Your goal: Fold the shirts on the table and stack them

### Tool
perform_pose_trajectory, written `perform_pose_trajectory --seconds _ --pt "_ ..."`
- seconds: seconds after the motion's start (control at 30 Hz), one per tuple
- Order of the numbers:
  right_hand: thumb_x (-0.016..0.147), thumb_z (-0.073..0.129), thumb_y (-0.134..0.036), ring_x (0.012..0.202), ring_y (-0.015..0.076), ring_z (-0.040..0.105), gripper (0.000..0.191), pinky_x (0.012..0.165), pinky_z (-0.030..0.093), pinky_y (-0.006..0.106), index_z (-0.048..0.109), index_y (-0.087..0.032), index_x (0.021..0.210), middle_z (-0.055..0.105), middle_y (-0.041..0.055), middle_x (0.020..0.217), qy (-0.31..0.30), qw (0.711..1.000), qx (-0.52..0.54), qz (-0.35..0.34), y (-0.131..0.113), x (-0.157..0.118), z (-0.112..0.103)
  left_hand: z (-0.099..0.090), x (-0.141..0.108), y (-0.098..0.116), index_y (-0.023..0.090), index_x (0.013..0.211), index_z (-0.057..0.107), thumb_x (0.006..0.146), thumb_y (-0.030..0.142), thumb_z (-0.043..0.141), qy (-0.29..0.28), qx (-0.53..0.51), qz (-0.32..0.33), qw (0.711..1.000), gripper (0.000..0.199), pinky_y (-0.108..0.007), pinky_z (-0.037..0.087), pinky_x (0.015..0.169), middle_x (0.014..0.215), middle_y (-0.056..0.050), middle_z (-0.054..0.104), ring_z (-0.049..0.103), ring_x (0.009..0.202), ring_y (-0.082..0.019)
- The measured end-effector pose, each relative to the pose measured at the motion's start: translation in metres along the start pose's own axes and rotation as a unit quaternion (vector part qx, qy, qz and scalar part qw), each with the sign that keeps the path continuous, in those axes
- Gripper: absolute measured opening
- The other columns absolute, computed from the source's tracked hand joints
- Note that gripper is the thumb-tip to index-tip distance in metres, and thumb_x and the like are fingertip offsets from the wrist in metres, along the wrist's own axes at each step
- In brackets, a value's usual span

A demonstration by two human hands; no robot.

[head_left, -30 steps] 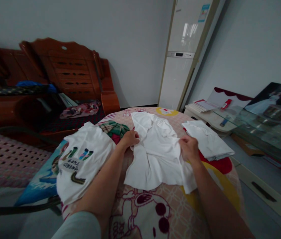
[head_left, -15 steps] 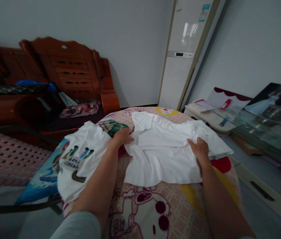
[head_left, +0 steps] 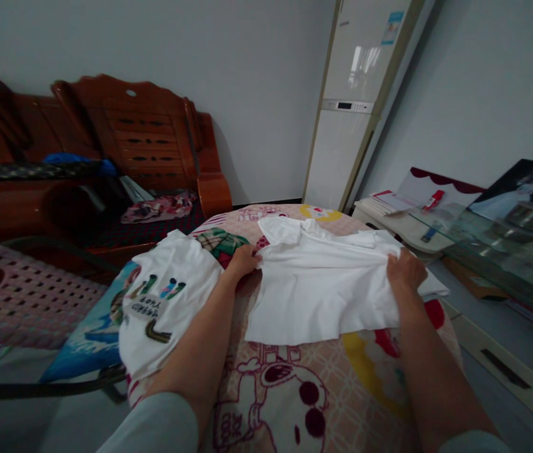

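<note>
A plain white T-shirt [head_left: 318, 289] lies spread over the round table, its sleeve and collar toward the far side. My left hand [head_left: 246, 261] pinches its left edge just below the sleeve. At the opposite edge my right hand [head_left: 405, 270] grips the cloth in closed fingers, drawing tight creases across it. Left of my left forearm is a crumpled white shirt [head_left: 167, 302] with a coloured print. Behind that shirt a green plaid cloth [head_left: 221, 244] shows. Some folded white clothing [head_left: 431, 286] sits partly hidden behind my right hand.
A patterned tablecloth [head_left: 289, 402] covers the table. A pink woven chair [head_left: 34, 296] with a blue cushion [head_left: 91, 333] stands at left, a wooden bench [head_left: 148, 145] behind it. A tall white air conditioner [head_left: 342, 138] is at the back; a glass shelf [head_left: 497, 251] is at right.
My right hand has moved right, pulling the T-shirt's edge outward and over the folded clothing. The T-shirt is stretched wider and flatter. The view has shifted slightly.
</note>
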State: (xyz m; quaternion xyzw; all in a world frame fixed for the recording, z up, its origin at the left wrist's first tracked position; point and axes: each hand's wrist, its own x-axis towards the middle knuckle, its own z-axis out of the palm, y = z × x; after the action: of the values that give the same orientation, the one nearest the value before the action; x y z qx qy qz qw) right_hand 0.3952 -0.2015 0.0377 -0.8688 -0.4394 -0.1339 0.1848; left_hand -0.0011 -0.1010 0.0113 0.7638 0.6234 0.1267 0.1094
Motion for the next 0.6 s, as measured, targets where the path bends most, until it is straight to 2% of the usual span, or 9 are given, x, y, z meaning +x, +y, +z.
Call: perform_pose_trajectory --seconds 0.07,0.13,0.2,0.27,0.3,0.37,0.43,0.47,0.6 --pt "0.087 0.051 -0.03 0.096 0.0376 0.063 0.039 0.078 0.047 0.048 0.064 -0.006 0.115 0.067 0.026 0.098 -0.016 1.0 -0.007 -0.002 0.002 0.003 -0.009 0.004 0.001 0.001 0.012 0.097 0.073 0.084 0.023 0.054 0.002 -0.006 -0.003 1.0 0.026 -0.025 0.047 0.081 0.098 -0.011 0.074 0.067 0.093 -0.022" --pt "0.085 0.054 -0.026 0.102 0.0383 0.06 0.043 0.082 0.046 0.049 0.06 -0.005 0.121 0.064 0.0274 0.107 0.018 0.999 0.005 -0.035 -0.004 -0.005 -0.016 0.007 0.002 0.002 0.012 0.099 0.072 0.083 0.022 0.055 0.006 -0.01 -0.006 1.0 0.026 -0.025 0.047 0.081 0.099 -0.01 0.074 0.066 0.093 -0.021" --pt "0.085 0.053 -0.023 0.11 0.036 0.057 0.044 0.089 0.044 0.048 0.058 -0.007 0.126 0.061 0.0267 0.117 0.075 0.99 0.055 -0.108 -0.022 -0.023 -0.022 0.01 0.003 0.002 0.012 0.1 0.072 0.083 0.023 0.055 0.016 -0.013 -0.006 1.0 0.027 -0.026 0.047 0.082 0.099 -0.011 0.073 0.066 0.094 -0.022" --pt "0.087 0.054 -0.024 0.102 0.0305 0.06 0.032 0.089 0.045 0.043 0.064 -0.01 0.114 0.066 0.0213 0.109 0.02 0.968 0.148 -0.204 -0.047 -0.051 -0.026 0.012 0.004 0.002 0.012 0.1 0.072 0.083 0.024 0.056 0.025 -0.013 -0.007 1.0 0.026 -0.026 0.047 0.082 0.1 -0.011 0.073 0.066 0.094 -0.022" --pt "0.088 0.055 -0.025 0.092 0.0262 0.063 0.026 0.085 0.047 0.038 0.067 -0.012 0.107 0.069 0.0167 0.099 -0.058 0.941 0.203 -0.265 -0.061 -0.068 -0.028 0.012 0.003 0.001 0.012 0.1 0.072 0.084 0.025 0.056 0.028 -0.015 -0.007 0.999 0.026 -0.027 0.047 0.082 0.1 -0.011 0.073 0.066 0.094 -0.022" --pt "0.091 0.057 -0.03 0.083 0.0197 0.064 0.021 0.077 0.048 0.03 0.068 -0.016 0.101 0.07 0.0095 0.092 -0.224 0.837 0.281 -0.412 -0.088 -0.105 -0.031 0.013 0.002 0.001 0.012 0.099 0.072 0.084 0.025 0.055 0.032 -0.021 -0.007 0.999 0.025 -0.026 0.046 0.081 0.1 -0.01 0.073 0.066 0.094 -0.022" --pt "0.087 0.065 -0.037 0.085 0.0185 0.063 0.025 0.076 0.047 0.028 0.067 -0.017 0.102 0.069 0.0074 0.096 -0.302 0.741 0.277 -0.532 -0.107 -0.143 -0.033 0.013 0.0 0.001 0.012 0.098 0.071 0.085 0.024 0.055 0.032 -0.029 -0.008 0.999 0.024 -0.025 0.046 0.08 0.099 -0.01 0.073 0.066 0.093 -0.021" --pt "0.084 0.069 -0.04 0.088 0.0199 0.062 0.031 0.078 0.048 0.029 0.066 -0.016 0.104 0.068 0.0082 0.098 -0.302 0.715 0.251 -0.579 -0.114 -0.16 -0.033 0.012 -0.001 0.001 0.012 0.098 0.071 0.085 0.024 0.055 0.032 -0.032 -0.008 0.999 0.024 -0.025 0.046 0.08 0.098 -0.009 0.073 0.066 0.092 -0.02" --pt "0.086 0.061 -0.021 0.09 0.0258 0.058 0.012 0.077 0.048 0.036 0.063 -0.013 0.094 0.063 0.0131 0.095 -0.204 0.721 0.112 -0.653 -0.125 -0.206 -0.028 0.013 -0.003 0.002 0.013 0.096 0.071 0.084 0.024 0.057 0.039 -0.032 -0.011 0.999 0.021 -0.024 0.046 0.078 0.096 -0.009 0.073 0.066 0.089 -0.019"
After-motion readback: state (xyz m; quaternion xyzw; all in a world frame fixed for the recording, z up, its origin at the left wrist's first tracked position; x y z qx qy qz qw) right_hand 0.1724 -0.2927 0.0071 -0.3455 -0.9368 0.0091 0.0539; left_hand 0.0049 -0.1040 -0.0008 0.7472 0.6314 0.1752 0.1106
